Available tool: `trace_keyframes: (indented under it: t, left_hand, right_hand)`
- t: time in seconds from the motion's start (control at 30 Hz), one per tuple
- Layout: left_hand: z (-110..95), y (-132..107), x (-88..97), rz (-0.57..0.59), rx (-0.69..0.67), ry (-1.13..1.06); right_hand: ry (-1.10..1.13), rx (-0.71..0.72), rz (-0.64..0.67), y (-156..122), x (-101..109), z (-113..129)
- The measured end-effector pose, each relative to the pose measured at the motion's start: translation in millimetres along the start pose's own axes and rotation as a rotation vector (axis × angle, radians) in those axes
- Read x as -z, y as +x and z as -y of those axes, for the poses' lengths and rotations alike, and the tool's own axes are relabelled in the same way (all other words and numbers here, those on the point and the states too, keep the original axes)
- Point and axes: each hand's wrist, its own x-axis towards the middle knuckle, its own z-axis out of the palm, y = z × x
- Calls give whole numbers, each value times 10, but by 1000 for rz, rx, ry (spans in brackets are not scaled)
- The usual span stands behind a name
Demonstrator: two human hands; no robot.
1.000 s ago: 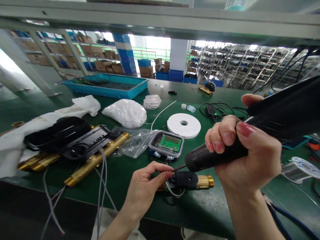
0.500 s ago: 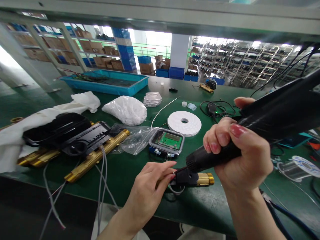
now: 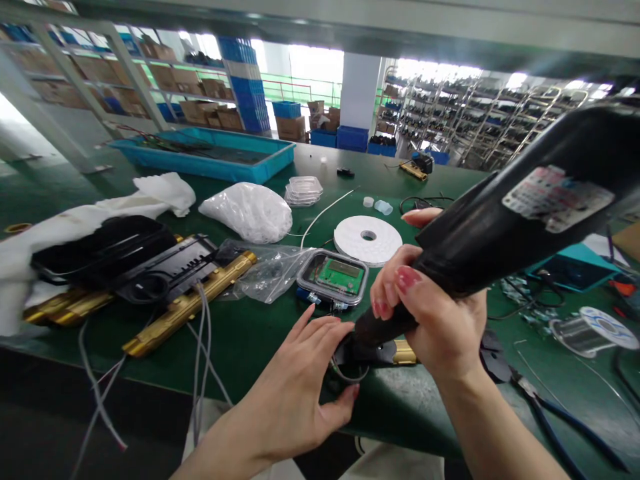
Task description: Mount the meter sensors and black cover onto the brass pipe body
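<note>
My right hand [image 3: 430, 313] is wrapped round a black electric screwdriver [image 3: 500, 220], whose tip presses down onto a small black part [image 3: 367, 352] mounted on a short brass fitting [image 3: 406, 352] near the table's front edge. My left hand [image 3: 300, 380] cups the left side of that black part, fingers spread and curved round it, thumb below. Thin wires [image 3: 345, 375] loop out under the part. Just behind stands a clear-lidded module with a green circuit board [image 3: 334, 277].
On the green table [image 3: 250, 333] at left lie long brass pipes [image 3: 187, 307] with black housings [image 3: 150, 267], white cloth [image 3: 160, 193] and a plastic bag [image 3: 247, 212]. A white tape reel [image 3: 367, 239], blue tray [image 3: 205, 157], solder spool [image 3: 590, 330] and pliers [image 3: 545, 407] surround the work.
The screwdriver has swung steeper and come down onto the black part. My left hand went from pinching at the tip to an open cupping hold. The view shifted closer.
</note>
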Motion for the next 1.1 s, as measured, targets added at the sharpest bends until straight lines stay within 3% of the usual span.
trace_keyframes:
  t: [0.3, 0.43, 0.7, 1.1]
  left_hand:
    - [113, 103, -149, -52, 73, -32]
    - [85, 101, -148, -78, 74, -46]
    - [85, 115, -151, -59, 75, 21]
    - [79, 149, -125, -20, 93, -84]
  right_hand:
    - [-215, -45, 60, 82, -252, -18]
    - [-244, -56, 163, 93, -248, -22]
    - [-214, -102, 170, 136, -255, -25]
    - [-102, -114, 186, 144, -159, -53]
